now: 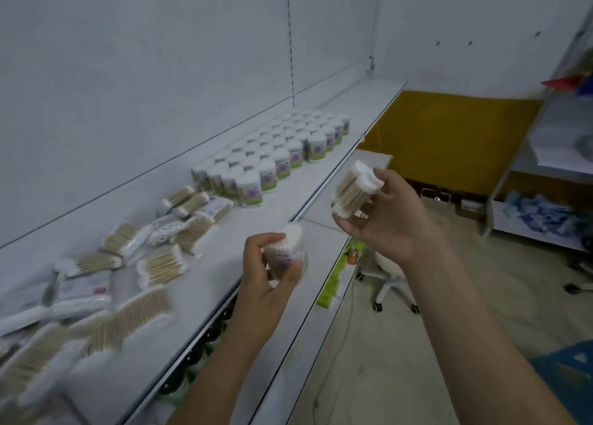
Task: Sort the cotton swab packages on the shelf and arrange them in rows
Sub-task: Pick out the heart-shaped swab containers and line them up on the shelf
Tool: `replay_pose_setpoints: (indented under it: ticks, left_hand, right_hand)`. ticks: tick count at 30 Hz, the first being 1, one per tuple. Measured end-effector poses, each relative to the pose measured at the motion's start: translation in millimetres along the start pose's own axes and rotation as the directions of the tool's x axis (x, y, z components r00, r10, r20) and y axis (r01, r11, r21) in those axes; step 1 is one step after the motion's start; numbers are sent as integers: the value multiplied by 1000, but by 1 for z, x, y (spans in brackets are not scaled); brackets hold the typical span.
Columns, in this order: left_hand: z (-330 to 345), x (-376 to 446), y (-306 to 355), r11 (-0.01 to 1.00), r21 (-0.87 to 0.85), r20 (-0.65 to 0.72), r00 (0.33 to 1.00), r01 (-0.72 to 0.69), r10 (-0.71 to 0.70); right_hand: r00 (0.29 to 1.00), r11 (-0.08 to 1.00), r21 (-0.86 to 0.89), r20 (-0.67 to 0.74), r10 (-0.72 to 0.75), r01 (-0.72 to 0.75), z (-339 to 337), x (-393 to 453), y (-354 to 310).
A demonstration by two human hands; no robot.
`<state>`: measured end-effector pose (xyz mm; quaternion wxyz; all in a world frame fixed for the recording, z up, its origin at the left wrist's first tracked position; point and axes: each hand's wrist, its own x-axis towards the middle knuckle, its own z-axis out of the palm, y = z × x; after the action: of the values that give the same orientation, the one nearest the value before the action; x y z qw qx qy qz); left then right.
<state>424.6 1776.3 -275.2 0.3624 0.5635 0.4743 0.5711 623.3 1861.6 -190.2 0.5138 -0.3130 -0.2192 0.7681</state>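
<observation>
I am seeing the left hand (269, 265) curling its fingers and thumb round a round tub of swabs (288, 251) above the front edge of the white shelf (205, 283); the right hand (382, 212) is pinching a clear pack of wooden swabs (353, 190) out past the shelf edge, tilted; further along, tubs are standing in tidy rows (279, 155) against the back; loose packs (122, 264) are lying scattered at the near left, blurred; a white stool (385, 277) is standing on the floor below

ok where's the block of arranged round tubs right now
In the head view, the white-lidded round tubs stand in rows far along the white shelf, beyond the loose bagged wooden swabs.
</observation>
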Motion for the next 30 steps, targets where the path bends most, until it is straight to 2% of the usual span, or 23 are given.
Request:
replay_pose_setpoints:
  ticks: [6,12,15,17,20,25,27,30]
  left_hand:
    - [40,96,-37,1000,11,-137,991,-5,6]
    - [82,186,-63,998,50,-302,951,-46,59]
    - [93,219,-70,955,295,-413,897,-29,155]
    - [97,235,-77,886,463,-406,884,-21,233]
    - [100,250,-89,867,496,-445,870,41,213]
    - [104,259,-103,793,595,-473,854,128,217]
    - [109,261,-102,730,659,-500,830,180,247]
    - [119,264,-99,534,784,-537,779,318,324]
  right_hand:
    - [991,997,16,113,72,-74,-34,105,-43]
    - [997,952,-303,45,64,-48,-45,199,-72]
    - [999,765,-643,46,-9,37,-45,229,-79]
    - [987,632,-760,85,-138,154,-46,245,-78]
    - [935,433,-837,237,-263,334,-50,273,-70]
    - [866,104,-881,422,-267,462,-59,315,-54]
    - [832,26,-863,478,-283,505,-60,325,-52]
    - [844,-1,-860,500,-195,510,-60,330,-61]
